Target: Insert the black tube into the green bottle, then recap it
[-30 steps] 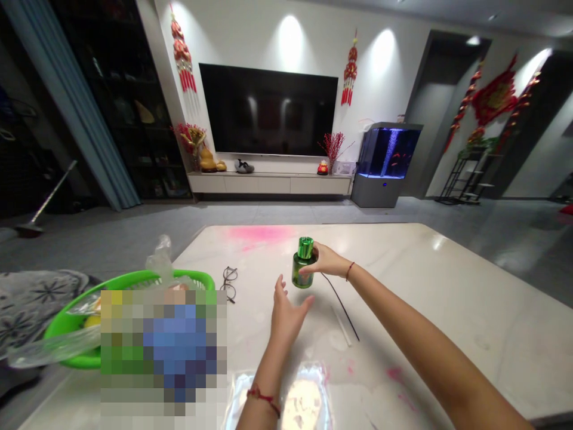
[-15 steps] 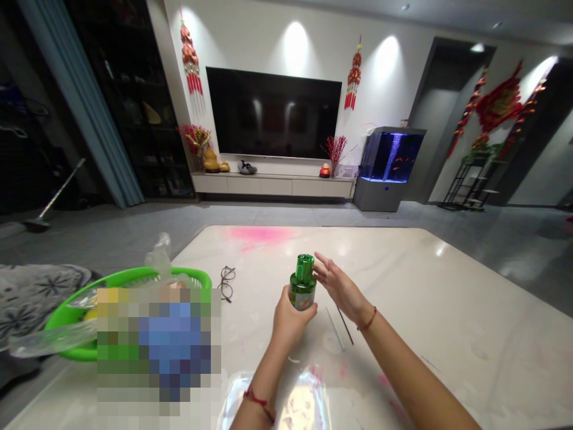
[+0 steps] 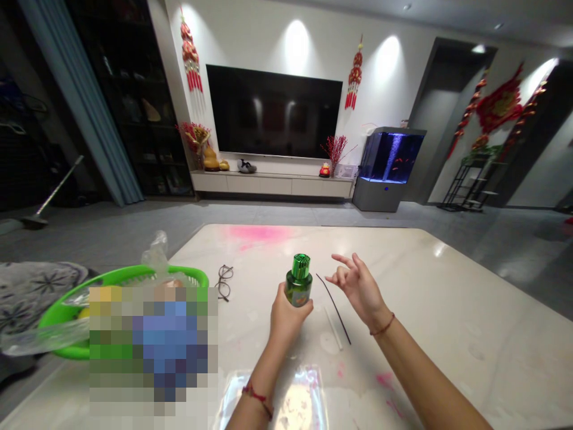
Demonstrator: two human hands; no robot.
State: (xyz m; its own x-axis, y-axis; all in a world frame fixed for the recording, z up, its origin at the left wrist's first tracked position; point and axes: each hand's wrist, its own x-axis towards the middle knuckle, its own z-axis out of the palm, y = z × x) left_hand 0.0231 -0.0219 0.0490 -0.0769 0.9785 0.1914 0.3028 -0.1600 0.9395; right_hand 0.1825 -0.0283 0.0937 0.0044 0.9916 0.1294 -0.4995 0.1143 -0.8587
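Note:
A green bottle (image 3: 298,282) with a shiny green cap stands upright over the table, and my left hand (image 3: 289,319) is wrapped round its lower part. To the right of it, my right hand (image 3: 360,286) is raised with nothing in it, the fingers apart and partly bent. Between the two hands a thin black stick (image 3: 333,304) lies on the tabletop. Beside it is a short white stick (image 3: 333,328). Whether the bottle's base touches the table is hidden by my left hand.
The pale table (image 3: 447,298) carries pink stains. On its left are a pair of glasses (image 3: 224,282) and a green basket (image 3: 58,316) with plastic bags, partly blurred out. Near the front edge lies a shiny clear sheet (image 3: 308,400). A television (image 3: 273,113) hangs beyond.
My right hand has moved away from the bottle cap to the right, and its fingers have bent. The bottle, still in my left hand, has shifted slightly left.

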